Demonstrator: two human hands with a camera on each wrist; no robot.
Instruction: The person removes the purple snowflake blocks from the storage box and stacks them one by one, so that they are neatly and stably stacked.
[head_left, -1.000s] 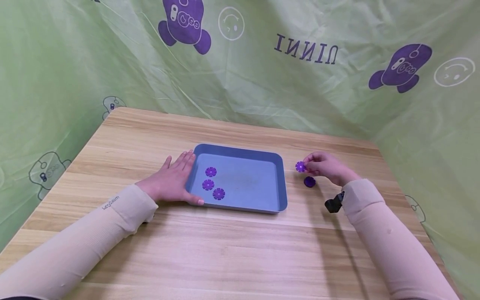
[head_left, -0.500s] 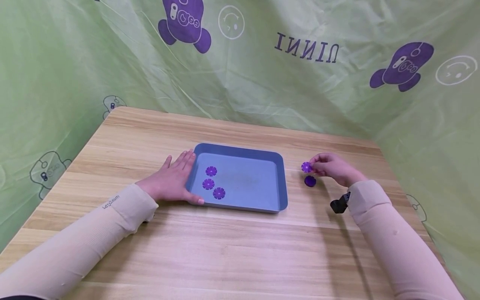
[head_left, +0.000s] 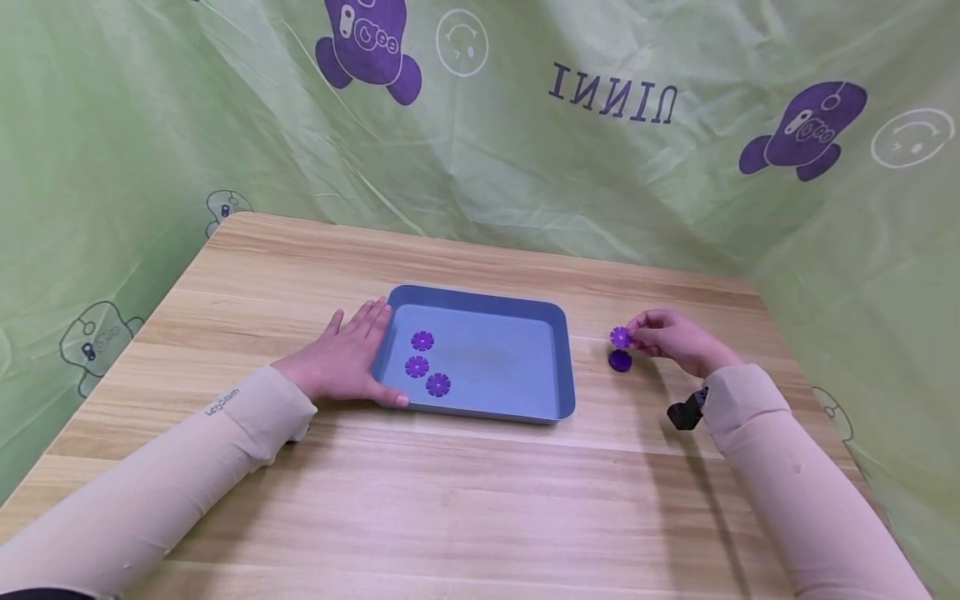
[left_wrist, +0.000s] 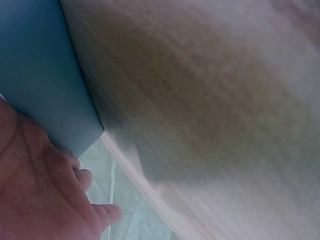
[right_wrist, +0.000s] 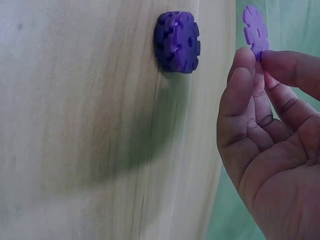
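Note:
Between thumb and fingertips, my right hand [head_left: 671,340] pinches a purple notched plastic disc [head_left: 620,337], raised above the table. Just below it in the head view, a small stack of the same purple discs [head_left: 620,361] lies on the wood; the right wrist view shows the stack [right_wrist: 177,42] from the side, apart from the hand. My left hand [head_left: 347,354] rests with straight, spread fingers along the left side of a blue-grey tray [head_left: 517,358]. Three purple snowflake-like discs [head_left: 417,367] lie flat in the tray's left part. In the left wrist view the palm [left_wrist: 40,185] is against the tray wall [left_wrist: 50,75].
The wooden table [head_left: 465,500] carries the tray near its middle. A green printed curtain [head_left: 525,167] hangs behind the table and at both sides. A black wrist camera [head_left: 686,410] juts out below the right sleeve, over the tabletop.
My right hand has shifted slightly right with the pinched disc, which now overlaps the stack's upper edge in the head view. The left hand, the tray and its discs stay put.

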